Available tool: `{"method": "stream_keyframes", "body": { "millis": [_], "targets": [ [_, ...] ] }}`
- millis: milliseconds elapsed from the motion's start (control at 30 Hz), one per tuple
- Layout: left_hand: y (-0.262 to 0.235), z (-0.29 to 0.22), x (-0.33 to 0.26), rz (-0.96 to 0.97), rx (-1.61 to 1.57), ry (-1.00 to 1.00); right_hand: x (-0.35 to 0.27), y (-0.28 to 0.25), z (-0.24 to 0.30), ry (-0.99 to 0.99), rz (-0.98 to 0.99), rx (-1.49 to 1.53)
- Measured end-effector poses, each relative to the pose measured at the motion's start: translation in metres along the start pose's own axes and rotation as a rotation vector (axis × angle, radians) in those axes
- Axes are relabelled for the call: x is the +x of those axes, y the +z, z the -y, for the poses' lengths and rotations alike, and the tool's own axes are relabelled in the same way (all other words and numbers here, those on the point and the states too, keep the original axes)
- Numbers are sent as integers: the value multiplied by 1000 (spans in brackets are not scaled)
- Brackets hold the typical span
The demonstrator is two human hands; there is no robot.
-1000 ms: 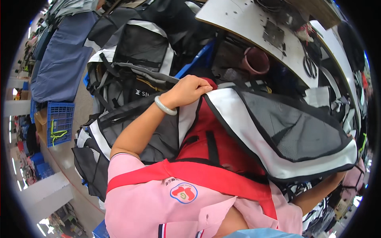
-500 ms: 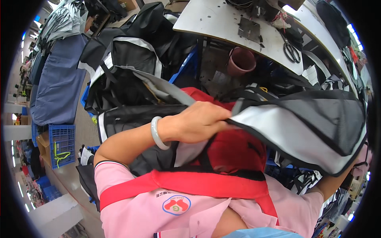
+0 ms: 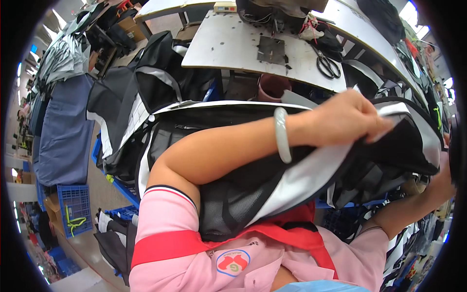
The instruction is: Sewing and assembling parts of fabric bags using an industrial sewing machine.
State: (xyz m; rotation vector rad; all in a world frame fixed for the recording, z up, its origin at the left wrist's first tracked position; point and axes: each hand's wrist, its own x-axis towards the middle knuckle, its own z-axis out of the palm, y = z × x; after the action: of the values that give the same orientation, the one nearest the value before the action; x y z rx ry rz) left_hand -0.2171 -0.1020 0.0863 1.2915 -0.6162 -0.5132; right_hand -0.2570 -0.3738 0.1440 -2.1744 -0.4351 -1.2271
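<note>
A large black sewn bag piece [image 3: 258, 175] with white bands and grey mesh lies across my lap and beneath my left forearm. My left hand [image 3: 343, 119], a pale bangle on its wrist, is reached over to the right. Its fingers are closed on the white-trimmed edge of the fabric. At the far right, my right hand [image 3: 441, 175] is beside the raised black and grey end of the fabric [image 3: 396, 146]. Its fingers are mostly hidden by the fabric and the dark picture rim.
Ahead stands a white sewing table [image 3: 219, 48] with black scissors [image 3: 327, 65] and a machine. Below it is a reddish bucket [image 3: 273, 87]. More black and grey pieces [image 3: 114, 87] are heaped at left, near a blue crate [image 3: 74, 209] and blue-grey cloth [image 3: 65, 126].
My left hand has moved right and farther from my body. The bag piece has swung across my lap, covering most of the red cloth. The whole view has shifted slightly.
</note>
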Motion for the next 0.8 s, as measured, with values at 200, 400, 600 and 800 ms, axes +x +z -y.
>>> {"method": "stream_keyframes", "body": {
  "millis": [200, 400, 600, 800],
  "targets": [
    [-31, -20, -12, 209, 158, -109, -7, 60, 95, -360, 522, -484],
    [-80, -29, -50, 280, 1011, -29, 12, 108, 60, 212, 1080, 219],
    [-118, -5, -59, -174, 1074, 196, 19, 162, 24, 354, 1086, 384],
    [-168, 25, -25, -244, 610, -49, 16, 212, -13, 495, 1132, 503]
  ]
}}
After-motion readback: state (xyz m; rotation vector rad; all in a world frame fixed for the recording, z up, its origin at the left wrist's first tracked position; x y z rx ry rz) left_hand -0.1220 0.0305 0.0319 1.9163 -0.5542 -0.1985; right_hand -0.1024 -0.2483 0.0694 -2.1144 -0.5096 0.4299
